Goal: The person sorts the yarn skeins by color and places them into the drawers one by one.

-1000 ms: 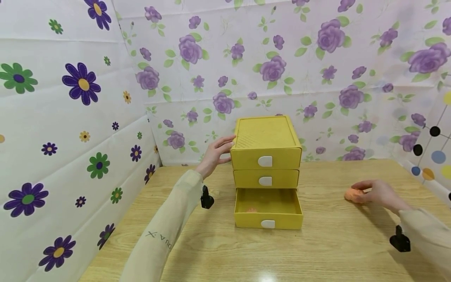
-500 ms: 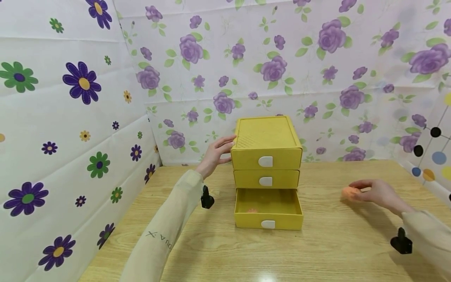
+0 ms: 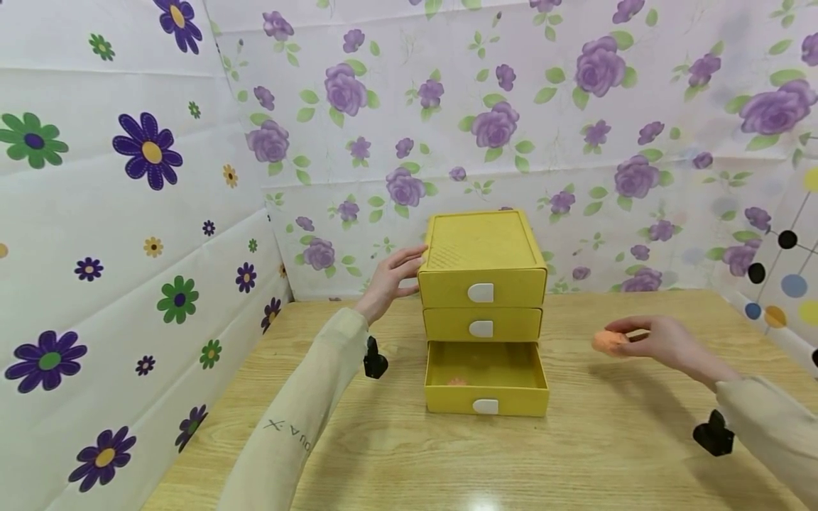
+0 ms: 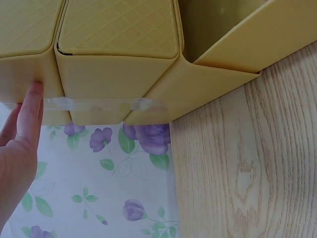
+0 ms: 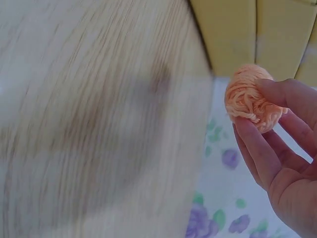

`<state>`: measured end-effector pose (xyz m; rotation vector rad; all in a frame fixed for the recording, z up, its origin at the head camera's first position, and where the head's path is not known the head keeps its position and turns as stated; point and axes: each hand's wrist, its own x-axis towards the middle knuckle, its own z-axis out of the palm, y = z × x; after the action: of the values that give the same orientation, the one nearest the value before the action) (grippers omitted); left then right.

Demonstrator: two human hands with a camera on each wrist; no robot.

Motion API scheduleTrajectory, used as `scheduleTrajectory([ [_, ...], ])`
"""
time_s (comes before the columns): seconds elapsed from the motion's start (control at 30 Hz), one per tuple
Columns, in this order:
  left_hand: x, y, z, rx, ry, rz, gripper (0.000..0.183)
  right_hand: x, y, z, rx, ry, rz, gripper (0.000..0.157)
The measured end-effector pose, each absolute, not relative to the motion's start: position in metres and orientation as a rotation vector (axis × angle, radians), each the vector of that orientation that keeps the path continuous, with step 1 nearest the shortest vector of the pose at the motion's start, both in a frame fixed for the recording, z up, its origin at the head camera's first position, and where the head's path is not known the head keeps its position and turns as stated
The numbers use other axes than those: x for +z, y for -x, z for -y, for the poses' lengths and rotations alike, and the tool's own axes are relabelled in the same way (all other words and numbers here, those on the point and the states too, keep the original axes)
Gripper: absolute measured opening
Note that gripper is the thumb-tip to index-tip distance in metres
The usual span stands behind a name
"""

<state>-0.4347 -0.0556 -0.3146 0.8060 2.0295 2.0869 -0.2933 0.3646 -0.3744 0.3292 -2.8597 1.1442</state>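
Observation:
A yellow three-drawer box stands on the table, its bottom drawer pulled out and the upper two closed. Inside that drawer lies a small pinkish-orange item, too small to make out. My left hand rests its fingers against the upper left side of the box; in the left wrist view, fairly straight fingers touch the yellow wall. To the right of the box, my right hand pinches a ball of orange yarn between thumb and fingers, above the table.
The wooden table runs up to a flowered cloth behind the box. Another flower-patterned cloth hangs along the left side. White handles stick out on the drawer fronts.
My right hand has lifted the ball of orange yarn off the table and carried it left toward the box. The left hand and the drawers stay as they were.

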Motion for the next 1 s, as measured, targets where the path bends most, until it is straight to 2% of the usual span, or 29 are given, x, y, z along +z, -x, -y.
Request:
scheduleTrajectory([
  [0.03,-0.301,0.413,0.054,2.067,-0.771,-2.069,0.034,-0.373,0.293,-0.361,1.13,-0.341,2.862,0.04],
  [0.07,-0.296,0.406,0.054,2.053,-0.767,-2.08,0.035,-0.371,0.292,-0.357,1.122,-0.353,2.86,0.039],
  [0.2,-0.289,0.398,0.054,2.037,-0.772,-2.079,0.035,-0.364,0.289,-0.34,1.122,-0.419,2.837,0.037],
  [0.23,-0.309,0.428,0.056,2.046,-0.786,-2.064,0.035,-0.362,0.288,-0.336,1.131,-0.443,2.83,0.036],
  [0.3,-0.333,0.466,0.058,2.065,-0.791,-2.045,0.035,-0.359,0.286,-0.328,1.137,-0.476,2.82,0.036],
  [0.33,-0.356,0.5,0.06,2.071,-0.825,-2.039,0.035,-0.357,0.285,-0.324,1.14,-0.489,2.817,0.036],
  [0.43,-0.356,0.499,0.059,2.076,-0.825,-2.043,0.035,-0.353,0.283,-0.314,1.148,-0.512,2.816,0.035],
  [0.5,-0.325,0.449,0.056,2.064,-0.784,-2.073,0.033,-0.35,0.281,-0.308,1.141,-0.528,2.818,0.034],
  [0.53,-0.335,0.463,0.058,2.069,-0.826,-2.052,0.033,-0.349,0.28,-0.304,1.13,-0.535,2.819,0.034],
  [0.57,-0.318,0.44,0.056,2.069,-0.785,-2.051,0.032,-0.348,0.279,-0.301,1.123,-0.553,2.814,0.034],
  [0.63,-0.335,0.465,0.058,2.075,-0.805,-2.031,0.034,-0.346,0.278,-0.293,1.087,-0.581,2.81,0.034],
  [0.73,-0.341,0.477,0.058,2.083,-0.8,-2.031,0.034,-0.344,0.277,-0.283,1.042,-0.655,2.777,0.033],
  [0.77,-0.322,0.448,0.056,2.085,-0.787,-2.044,0.034,-0.344,0.278,-0.28,1.033,-0.684,2.765,0.033],
  [0.83,-0.305,0.42,0.054,2.072,-0.756,-2.073,0.033,-0.344,0.278,-0.274,1.012,-0.735,2.747,0.033],
  [1.0,-0.284,0.39,0.053,2.021,-0.786,-2.064,0.037,-0.346,0.28,-0.261,1.05,-0.837,2.707,0.031],
])
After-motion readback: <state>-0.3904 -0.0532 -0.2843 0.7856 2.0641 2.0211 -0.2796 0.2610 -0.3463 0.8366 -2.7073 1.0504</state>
